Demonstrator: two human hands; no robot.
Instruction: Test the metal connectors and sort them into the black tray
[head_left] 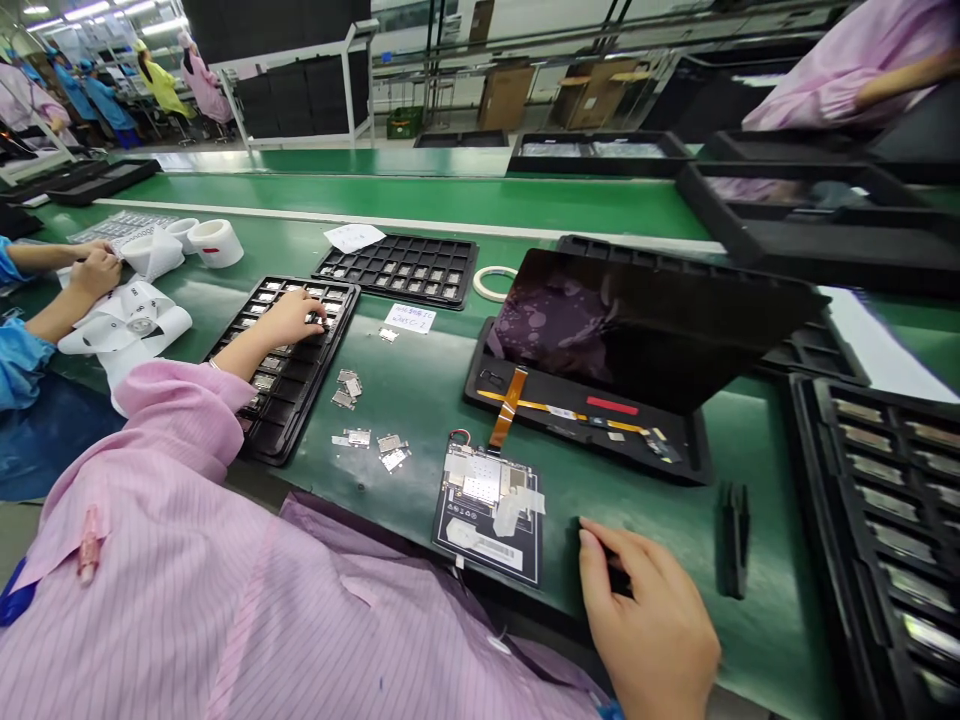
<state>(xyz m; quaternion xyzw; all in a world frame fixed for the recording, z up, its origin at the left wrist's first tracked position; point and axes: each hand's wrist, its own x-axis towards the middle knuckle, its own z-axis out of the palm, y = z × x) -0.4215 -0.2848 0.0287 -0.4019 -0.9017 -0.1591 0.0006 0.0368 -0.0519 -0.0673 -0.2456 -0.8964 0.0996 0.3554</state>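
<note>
My left hand [289,320] reaches over a black compartment tray [300,400] that holds small metal parts. Its fingers are pinched near the tray's right side, and what they hold is too small to make out. My right hand [652,610] is at the table's front edge, fingers curled together, with something dark partly showing between them. Between the hands lies a flat black battery [487,525] with a circuit board and tape on it. An orange ribbon cable [508,408] runs from the board into an opened device with a dark screen [645,325], tilted up on a black tray.
Loose metal shield pieces [391,450] lie left of the battery. Black tweezers [734,540] and a tray of metal parts [892,520] are at right. Behind are another compartment tray [405,268], a handwritten label [410,318] and a tape roll [491,283]. A co-worker's hands [94,275] handle white tape at left.
</note>
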